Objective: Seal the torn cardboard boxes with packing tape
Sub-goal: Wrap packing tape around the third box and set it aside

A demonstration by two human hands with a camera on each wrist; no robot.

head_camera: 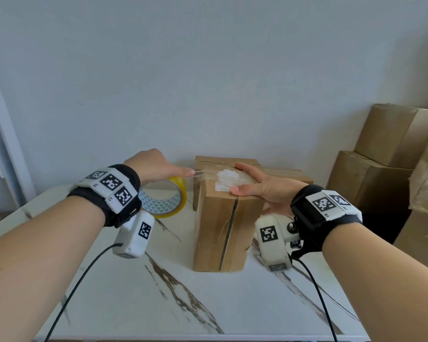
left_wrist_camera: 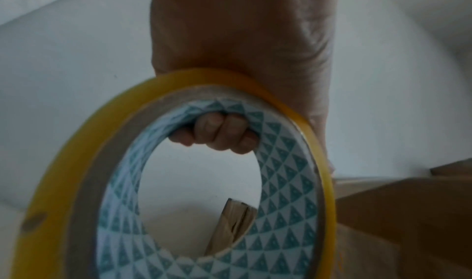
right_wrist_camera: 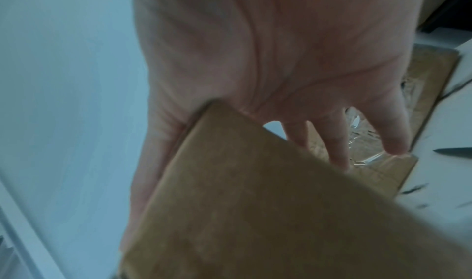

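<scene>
On the white marbled table (head_camera: 208,304), the upright brown cardboard box (head_camera: 220,225) is being taped: the right hand (head_camera: 260,186), fingers flat, is pressing its top; the left hand (head_camera: 156,166) is gripping the yellow-edged tape roll (head_camera: 169,203) (fingers through the core), stretching a clear strip (head_camera: 203,174); keeping it taut should prevent wrinkles
</scene>
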